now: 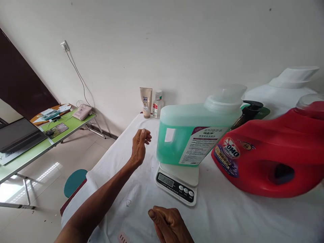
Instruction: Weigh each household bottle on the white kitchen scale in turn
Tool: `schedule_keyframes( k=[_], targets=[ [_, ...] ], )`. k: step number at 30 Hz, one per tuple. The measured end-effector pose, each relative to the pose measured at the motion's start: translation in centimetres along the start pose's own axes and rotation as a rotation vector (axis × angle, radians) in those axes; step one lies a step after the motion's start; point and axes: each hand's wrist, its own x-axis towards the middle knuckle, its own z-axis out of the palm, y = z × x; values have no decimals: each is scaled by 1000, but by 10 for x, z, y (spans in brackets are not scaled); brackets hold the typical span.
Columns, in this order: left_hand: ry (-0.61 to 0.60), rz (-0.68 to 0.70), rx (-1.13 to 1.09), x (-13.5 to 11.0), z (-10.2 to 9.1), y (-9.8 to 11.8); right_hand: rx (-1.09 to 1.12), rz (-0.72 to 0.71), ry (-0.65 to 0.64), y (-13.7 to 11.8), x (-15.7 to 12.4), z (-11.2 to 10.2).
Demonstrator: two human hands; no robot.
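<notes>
A large jug of green liquid with a clear cap stands on a small white kitchen scale whose display is lit. My left hand hovers just left of the jug's handle, fingers loosely curled together and holding nothing that I can see. My right hand rests low near the table's front edge, below the scale, fingers curled inward; whatever is inside them is hidden.
A red OMO detergent jug stands right of the scale, with a white jug and a dark pump bottle behind. A beige tube and small bottle stand by the wall. The white-covered table has a teal stool and green desk to its left.
</notes>
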Motion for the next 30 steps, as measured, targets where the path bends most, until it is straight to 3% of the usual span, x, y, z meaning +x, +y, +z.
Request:
schedule_keyframes(
  k=[4, 10, 19, 25, 30],
  targets=[
    [-53, 151, 66, 2, 12, 39, 125, 50, -117, 16, 10, 2],
    [-192, 278, 123, 0, 35, 71, 158, -20, 112, 28, 8, -1],
    [-206, 263, 147, 5, 61, 68, -5, -251, 237, 37, 13, 0],
    [-218, 272, 157, 6, 58, 66, -62, -448, 223, 43, 14, 1],
    [-198, 220, 32, 7, 62, 55, -226, -468, 149, 55, 16, 6]
  ],
)
